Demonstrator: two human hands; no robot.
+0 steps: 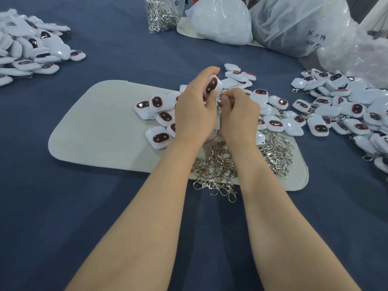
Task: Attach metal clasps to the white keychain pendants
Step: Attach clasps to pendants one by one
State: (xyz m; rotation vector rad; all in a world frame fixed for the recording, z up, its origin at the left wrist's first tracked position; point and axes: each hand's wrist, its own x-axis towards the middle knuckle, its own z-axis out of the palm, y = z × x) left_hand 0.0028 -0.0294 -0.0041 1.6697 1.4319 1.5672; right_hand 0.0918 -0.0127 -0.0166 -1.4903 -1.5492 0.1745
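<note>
My left hand [194, 108] grips a white pendant [212, 86] with a dark red-rimmed face, held up above the grey mat [100, 131]. My right hand [239, 114] is curled right beside it and pinches a metal clasp [220, 101] at the pendant's lower edge; the clasp is mostly hidden by the fingers. Loose white pendants [159, 120] lie on the mat under my hands. A heap of silver clasps [220, 171] lies on the mat's near edge below my wrists.
On the blue cloth, pendants with clasps are piled at the right [344, 110] and more pendants at the far left [27, 49]. A clear bag of clasps [161, 13] and large plastic bags [294, 24] stand at the back.
</note>
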